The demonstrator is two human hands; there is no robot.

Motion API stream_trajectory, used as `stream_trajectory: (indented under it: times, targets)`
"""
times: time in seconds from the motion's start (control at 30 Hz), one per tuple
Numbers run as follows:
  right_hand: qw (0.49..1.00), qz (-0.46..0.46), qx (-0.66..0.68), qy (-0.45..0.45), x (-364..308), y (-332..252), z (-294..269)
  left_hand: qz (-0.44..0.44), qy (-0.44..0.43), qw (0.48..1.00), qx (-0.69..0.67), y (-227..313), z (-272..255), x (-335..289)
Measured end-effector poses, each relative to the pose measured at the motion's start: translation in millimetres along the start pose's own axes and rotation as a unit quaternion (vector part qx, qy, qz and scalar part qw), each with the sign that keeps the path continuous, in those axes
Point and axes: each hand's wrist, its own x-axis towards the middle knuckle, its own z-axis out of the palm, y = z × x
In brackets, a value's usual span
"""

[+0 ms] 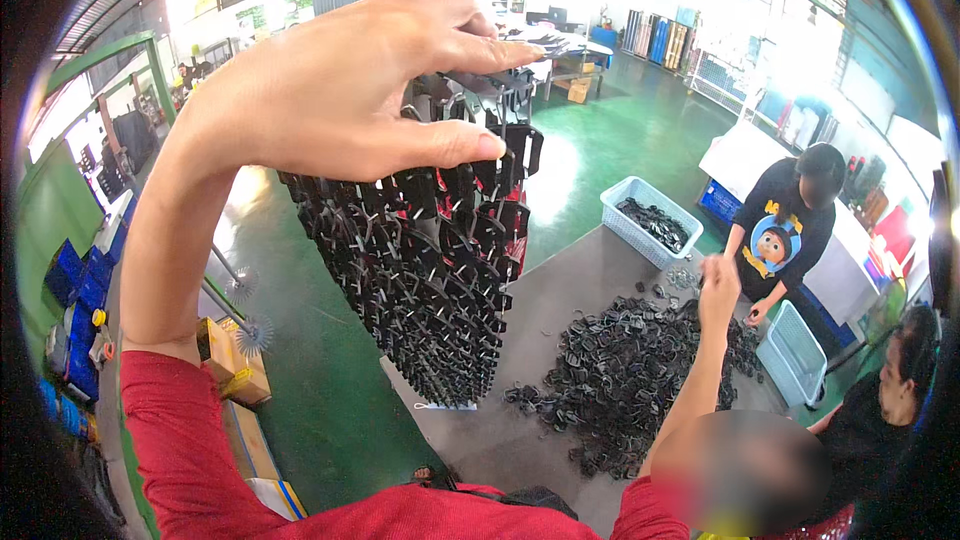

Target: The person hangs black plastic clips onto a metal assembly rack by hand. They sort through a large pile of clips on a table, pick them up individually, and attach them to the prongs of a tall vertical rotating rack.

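while black parts (420, 270) hang behind and below left fingers (465, 146), grip unclear; right fingers (718, 272) curled, contents hidden

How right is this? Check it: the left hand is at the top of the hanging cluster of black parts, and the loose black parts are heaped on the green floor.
Not quite: the head view shows the loose black parts heaped on the grey tabletop, not the green floor. The left hand is indeed at the top of the hanging cluster.
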Motion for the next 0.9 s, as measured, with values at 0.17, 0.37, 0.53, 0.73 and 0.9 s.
stream_trajectory:
  times: [0.17, 0.37, 0.53, 0.73, 0.9]
  targets:
    - [0.855, 0.193, -0.331, -0.349, -39, 29, -13, 0.080, -0.038, 0.995, -0.041, -8, -12, -3]
    - [0.857, -0.022, 0.418, -0.301, 28, -183, 28, 0.045, -0.014, 0.997, -0.055, -8, 1, -15]
    - [0.612, -0.082, 0.689, -0.378, 51, -287, 32, 0.065, -0.013, 0.996, -0.059, -3, -7, -15]
    - [0.429, -0.136, 0.782, -0.432, 59, -305, 70, 0.063, 0.002, 0.993, -0.099, -9, -3, -18]
    - [0.330, -0.136, 0.811, -0.464, 55, -314, 81, 0.068, 0.003, 0.992, -0.107, -11, -3, -22]
